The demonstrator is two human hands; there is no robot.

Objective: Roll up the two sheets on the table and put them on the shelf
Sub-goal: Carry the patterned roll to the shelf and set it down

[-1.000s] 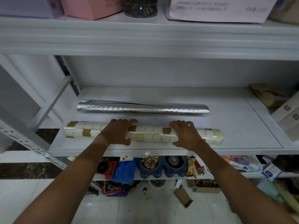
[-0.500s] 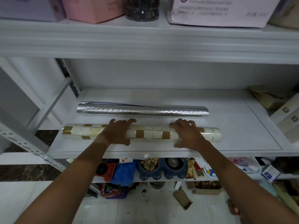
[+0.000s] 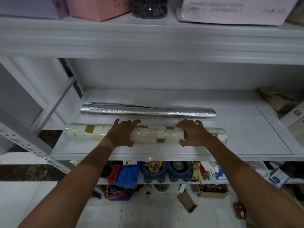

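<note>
Two rolled sheets lie lengthwise on the white shelf board (image 3: 246,129). The silver embossed roll (image 3: 148,111) is further back, its loose edge slightly lifted. In front of it lies the cream and gold checkered roll (image 3: 156,134), close to the shelf's front edge. My left hand (image 3: 122,134) grips the checkered roll left of its middle, fingers over the top and thumb at the front. My right hand (image 3: 193,134) grips it the same way right of the middle. Both roll ends stick out past my hands.
Cardboard and white boxes (image 3: 279,102) crowd the shelf's right end. The shelf above carries a pink box (image 3: 97,7), a dark jar (image 3: 149,7) and a large pale box (image 3: 230,10). The shelf below holds blue bowls (image 3: 164,171) and packets. A slanted metal brace (image 3: 24,139) stands at the left.
The checkered roll has turned under my hands, showing different tiles, and sits slightly nearer the silver roll. My hands stay on it in about the same places.
</note>
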